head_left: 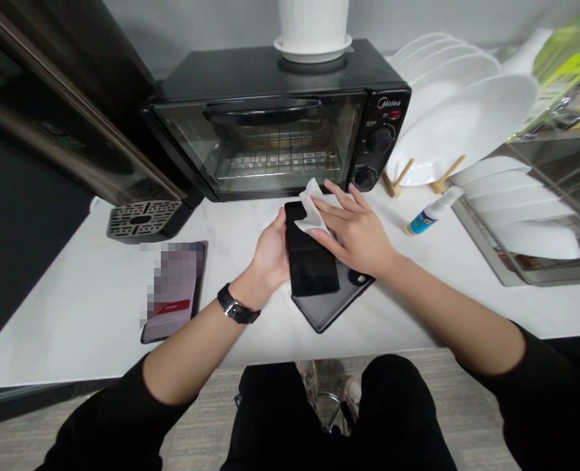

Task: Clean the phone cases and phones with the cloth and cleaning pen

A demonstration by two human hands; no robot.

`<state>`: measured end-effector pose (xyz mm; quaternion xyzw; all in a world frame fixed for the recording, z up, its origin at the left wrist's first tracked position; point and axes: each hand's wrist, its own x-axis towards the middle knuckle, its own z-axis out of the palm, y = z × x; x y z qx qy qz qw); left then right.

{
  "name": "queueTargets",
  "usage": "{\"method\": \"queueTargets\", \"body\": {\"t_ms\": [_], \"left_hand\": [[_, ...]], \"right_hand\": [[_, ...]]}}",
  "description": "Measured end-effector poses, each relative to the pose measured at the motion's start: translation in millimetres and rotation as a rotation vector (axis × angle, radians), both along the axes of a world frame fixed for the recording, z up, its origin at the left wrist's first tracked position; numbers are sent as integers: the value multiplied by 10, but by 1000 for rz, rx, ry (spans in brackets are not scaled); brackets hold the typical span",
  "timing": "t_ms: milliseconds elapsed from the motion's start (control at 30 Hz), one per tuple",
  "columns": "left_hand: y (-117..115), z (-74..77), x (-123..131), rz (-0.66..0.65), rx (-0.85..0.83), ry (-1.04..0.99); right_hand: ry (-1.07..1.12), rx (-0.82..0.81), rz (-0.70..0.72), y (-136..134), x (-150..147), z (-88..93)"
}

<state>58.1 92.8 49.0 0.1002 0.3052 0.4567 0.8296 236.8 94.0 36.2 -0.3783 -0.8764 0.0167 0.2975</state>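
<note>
A black phone, dark screen up, is gripped along its left edge by my left hand. My right hand has a small white cloth with a zigzag edge under its fingers, against the upper part of the screen. Part of the cloth sticks out past the fingertips. Beneath the phone lies a dark grey phone case, or a second phone face down; the overlap hides which. Another phone with a lit, partly pixelated screen lies to the left, apart from both hands.
Behind my hands stands a black toaster oven bearing a white pot. A drip-tray machine is at left. To the right are a small spray bottle, white plates in a wooden rack, and a sink with dishes.
</note>
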Motion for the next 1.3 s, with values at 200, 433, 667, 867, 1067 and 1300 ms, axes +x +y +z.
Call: {"method": "queueTargets", "body": {"t_ms": [200, 433, 667, 867, 1067, 1300], "left_hand": [[-56, -46, 89, 7, -78, 24], [5, -8, -30, 144, 36, -17], [13, 31, -45, 23, 16, -64], [-96, -31, 91, -77, -56, -51], [-46, -78, 45, 58, -55, -20], [-7, 7, -38, 223, 78, 20]], "right_hand": [[-71, -91, 194, -21, -27, -28], [-27, -68, 511, -113, -51, 58], [46, 79, 82, -81, -5, 115], [-60, -11, 110, -66, -23, 52], [-52, -141, 391, -131, -56, 111], [-34, -83, 486, -112, 102, 282]]}}
